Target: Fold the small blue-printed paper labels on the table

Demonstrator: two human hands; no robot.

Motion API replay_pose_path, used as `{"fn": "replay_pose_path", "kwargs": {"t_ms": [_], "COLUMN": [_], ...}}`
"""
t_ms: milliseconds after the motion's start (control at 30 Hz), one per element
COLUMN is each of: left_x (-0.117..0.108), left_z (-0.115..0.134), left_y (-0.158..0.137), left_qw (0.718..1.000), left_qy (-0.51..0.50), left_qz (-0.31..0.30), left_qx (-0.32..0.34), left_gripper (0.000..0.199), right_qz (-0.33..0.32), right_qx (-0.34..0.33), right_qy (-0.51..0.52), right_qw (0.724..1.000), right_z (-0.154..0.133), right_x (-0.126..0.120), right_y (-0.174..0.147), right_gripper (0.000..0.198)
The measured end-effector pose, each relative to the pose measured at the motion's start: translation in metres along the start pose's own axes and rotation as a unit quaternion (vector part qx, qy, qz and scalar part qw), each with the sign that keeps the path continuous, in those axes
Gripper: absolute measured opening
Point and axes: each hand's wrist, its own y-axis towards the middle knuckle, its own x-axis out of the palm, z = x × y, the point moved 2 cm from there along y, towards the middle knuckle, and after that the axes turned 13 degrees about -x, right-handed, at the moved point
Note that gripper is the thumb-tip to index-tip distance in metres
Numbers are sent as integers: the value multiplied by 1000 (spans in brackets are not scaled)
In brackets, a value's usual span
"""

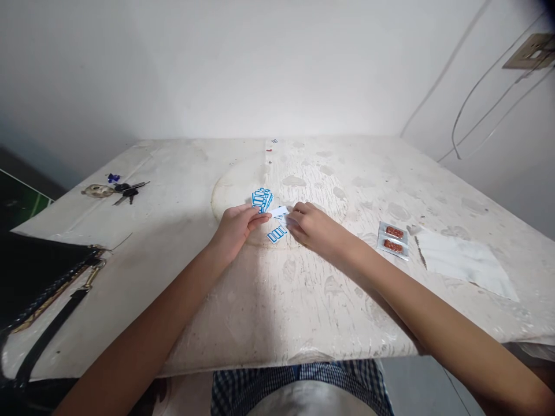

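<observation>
My left hand (pixel 236 230) is closed, thumb and fingers pinching a small blank white paper strip (pixel 278 212). Just beyond its fingertips is a fanned bunch of small white cards with blue outlines (pixel 261 198); whether the fingers also touch this bunch I cannot tell. My right hand (pixel 309 224) is closed too, its fingertips at the strip's other end and on a piece of white paper partly hidden under them. Below, between the hands, a loose blue-outlined paper piece (pixel 276 234) lies on the table.
A plastic-covered table (pixel 243 306) stands against the wall. Keys (pixel 128 190) with a fob and a small purple wrapper (pixel 113 178) lie at left, above a black bag (pixel 43 277). At right are a blister pack of reddish-brown tablets (pixel 393 240) and a white cloth or tissue (pixel 466 261).
</observation>
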Motion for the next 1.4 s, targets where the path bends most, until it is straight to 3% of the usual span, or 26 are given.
{"fn": "replay_pose_path", "kwargs": {"t_ms": [100,433,600,767,1000,1200,1400], "left_x": [0,1,2,2,2,2,3], "left_z": [-1,0,0,1,-1,-1,-1], "left_y": [1,0,0,-1,0,0,1], "left_qw": [1000,1000,1000,1000,1000,1000,1000], "left_qy": [3,2,-5,-5,3,5,1], "left_qz": [-2,1,-7,0,-3,-3,-1], "left_qx": [-2,-5,-3,-8,1,1,-3], "left_gripper": [13,13,15,15,14,14,13], "right_qz": [8,18,50,60,-21,-3,-1], "right_qx": [13,26,44,68,53,22,33], "right_qy": [14,-53,-23,-2,-123,-72,-46], "right_qw": [1000,998,998,996,991,997,998], "right_z": [1,2,13,15,-5,-2,1], "right_x": [-1,4,6,3,-1,7,8], "right_y": [-1,-2,-3,-4,0,-1,1], "right_gripper": [22,47,50,37,29,29,32]}}
